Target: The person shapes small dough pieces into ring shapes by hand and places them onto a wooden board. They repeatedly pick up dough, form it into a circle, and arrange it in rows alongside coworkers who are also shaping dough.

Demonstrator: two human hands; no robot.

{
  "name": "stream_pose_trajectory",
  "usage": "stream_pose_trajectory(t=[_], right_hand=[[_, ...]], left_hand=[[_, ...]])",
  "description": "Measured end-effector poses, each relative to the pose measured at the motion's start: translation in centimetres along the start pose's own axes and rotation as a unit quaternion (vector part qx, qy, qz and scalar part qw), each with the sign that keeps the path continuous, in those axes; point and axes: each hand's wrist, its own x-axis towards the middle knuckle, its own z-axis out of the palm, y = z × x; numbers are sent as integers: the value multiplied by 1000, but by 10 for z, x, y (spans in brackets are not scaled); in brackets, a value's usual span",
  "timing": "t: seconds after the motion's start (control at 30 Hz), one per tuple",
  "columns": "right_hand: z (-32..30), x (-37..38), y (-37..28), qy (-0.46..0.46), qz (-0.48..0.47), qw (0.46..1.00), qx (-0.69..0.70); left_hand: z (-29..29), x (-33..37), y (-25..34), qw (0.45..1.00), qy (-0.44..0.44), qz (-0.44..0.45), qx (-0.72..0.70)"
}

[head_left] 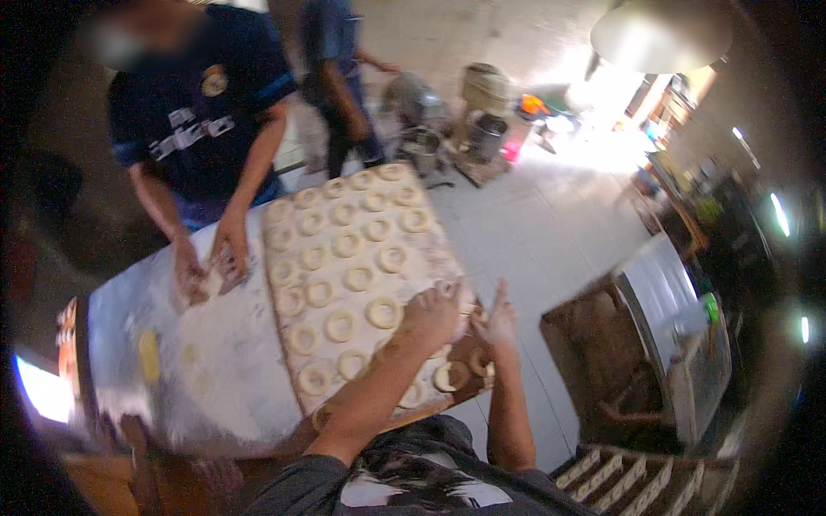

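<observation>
Rows of ring-shaped pieces of dough [341,326] lie on a floured board [340,396] in front of me. Over its right side, my left hand [437,316] has its fingers curled in; whatever they may hold is hidden. Just beyond the board's right edge is my right hand [497,325], floury, with a finger stretched out and the others partly bent. It appears to hold nothing. Below my hands, a dough ring [450,376] sits at the board's near right corner, partly over a bare brown patch.
Across the floured table [129,292], a co-worker's hands [211,271] work at some dough. A yellowish strip [150,356] lies on the left. Another person [331,77] stands behind. Buckets [486,133] are on the tiled floor; a metal-topped stand [658,284] is at right, slatted rack [619,482] below.
</observation>
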Motion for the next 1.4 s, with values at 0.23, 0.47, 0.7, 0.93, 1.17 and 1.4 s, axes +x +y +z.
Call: stream_pose_trajectory(t=[0.23,0.47,0.7,0.93,1.17,1.4], right_hand=[[32,-50,-153,6,-219,969,115],[191,-141,-364,-326,-487,807,67],[285,-195,-461,-204,-578,786,-76],[242,-190,-470,-472,-388,783,115],[216,-200,-463,-496,-286,741,353],[254,-182,-449,-4,-478,868,133]], left_hand=[[3,-120,-101,941,246,-101,-211],[24,-323,-270,771,447,-363,-273],[29,-414,-340,695,350,-496,-386],[4,-418,-369,774,332,-417,-343],[-41,-421,-371,727,386,-298,-484],[-73,-393,-357,796,390,-252,-388]])
